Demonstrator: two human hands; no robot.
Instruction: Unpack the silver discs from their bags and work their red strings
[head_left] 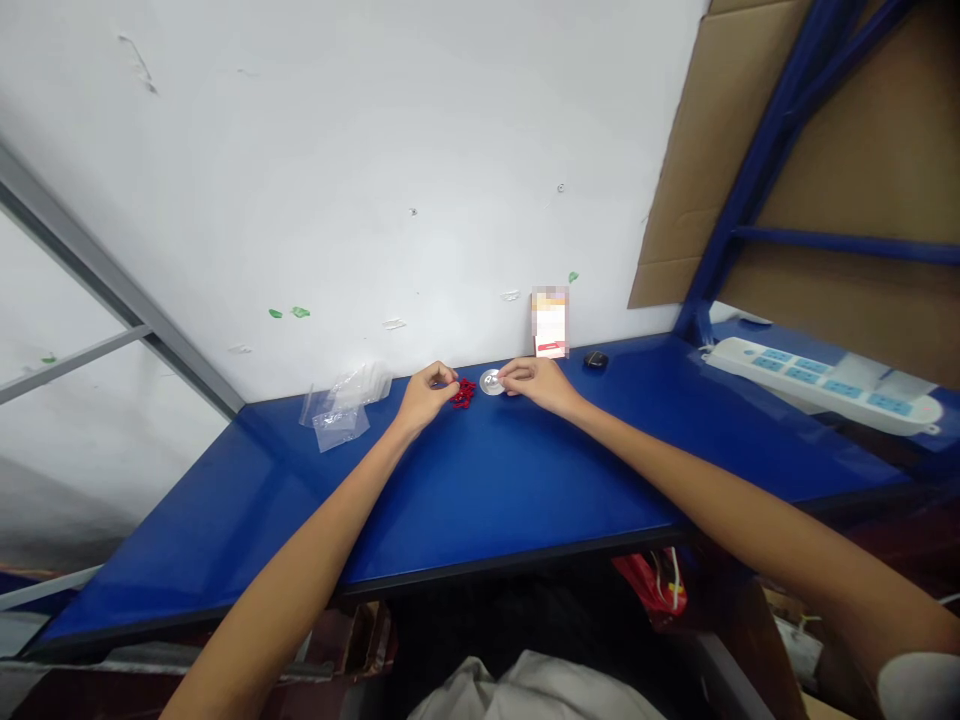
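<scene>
My left hand (429,393) is at the left side of a small heap of red pieces (463,392) on the blue table. Thumb and forefinger are pinched together at the edge of the heap; what is between them is too small to make out. My right hand (534,380) reaches in from the other side, its fingertips pinched at the right edge of a small round whitish dish (489,382). Tiny silvery things seem to lie in this dish. Whether the right fingers hold one of them or only touch the rim is hidden.
Clear plastic bags (343,408) lie at the back left of the blue table (480,500). A phone-like upright card (550,325) leans on the white wall. Beside it sits a small black object (595,360). A white power strip (825,385) is at the right.
</scene>
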